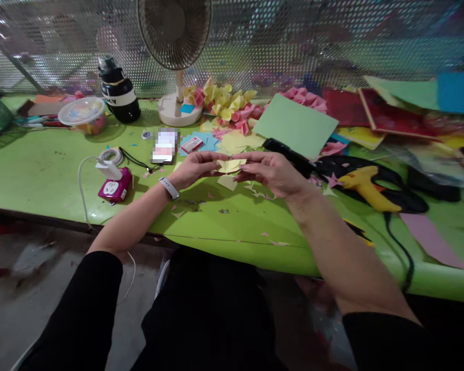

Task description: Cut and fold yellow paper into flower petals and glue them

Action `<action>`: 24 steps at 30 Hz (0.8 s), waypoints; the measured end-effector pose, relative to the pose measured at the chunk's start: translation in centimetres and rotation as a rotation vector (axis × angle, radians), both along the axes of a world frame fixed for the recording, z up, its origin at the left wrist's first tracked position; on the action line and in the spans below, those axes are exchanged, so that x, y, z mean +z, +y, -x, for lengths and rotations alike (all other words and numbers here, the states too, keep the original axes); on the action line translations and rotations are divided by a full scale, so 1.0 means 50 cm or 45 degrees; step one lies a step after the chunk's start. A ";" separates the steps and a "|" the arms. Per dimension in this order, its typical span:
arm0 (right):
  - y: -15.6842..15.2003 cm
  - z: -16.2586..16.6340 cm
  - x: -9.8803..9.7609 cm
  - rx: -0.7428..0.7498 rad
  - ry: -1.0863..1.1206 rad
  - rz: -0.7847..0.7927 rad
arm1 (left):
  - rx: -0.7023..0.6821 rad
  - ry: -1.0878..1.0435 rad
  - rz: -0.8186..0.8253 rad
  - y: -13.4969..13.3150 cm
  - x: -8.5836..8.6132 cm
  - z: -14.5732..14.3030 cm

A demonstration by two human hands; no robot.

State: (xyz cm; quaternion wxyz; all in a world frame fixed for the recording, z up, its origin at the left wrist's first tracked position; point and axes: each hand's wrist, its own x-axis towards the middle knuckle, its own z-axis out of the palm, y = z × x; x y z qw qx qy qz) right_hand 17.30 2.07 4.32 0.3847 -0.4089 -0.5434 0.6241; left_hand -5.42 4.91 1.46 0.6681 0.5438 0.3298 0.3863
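Observation:
Between my two hands, a little above the green table (pixel 201 221), is a folded piece of yellow paper (pixel 232 165). My left hand (pixel 196 168) pinches its left end between thumb and fingers. At the right end, the fingers of my right hand (pixel 270 171) close on it in the same way. A small yellow paper piece (pixel 228 182) shows just below, and I cannot tell whether it lies on the table or hangs from the fold. Behind my hands lie yellow paper sheets (pixel 242 140) and blue paper squares (pixel 206 140) with a small red-and-white box (pixel 192 145).
Yellow and pink folded paper flowers (pixel 228 103) are heaped beside a fan (pixel 178 111). On the right lie a yellow glue gun (pixel 365 188) and a green sheet (pixel 296 126). Leftward are a phone (pixel 164 146), a bottle (pixel 119 95), a lidded tub (pixel 83 114) and a magenta power adapter (pixel 116 186).

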 end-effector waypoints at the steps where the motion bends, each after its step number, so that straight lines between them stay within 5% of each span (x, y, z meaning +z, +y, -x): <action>1: 0.001 0.000 -0.002 -0.003 0.004 0.001 | -0.006 -0.018 0.010 -0.001 0.001 0.000; 24: 0.011 0.003 -0.021 -0.042 -0.044 -0.077 | 0.010 0.021 -0.007 -0.003 0.002 -0.003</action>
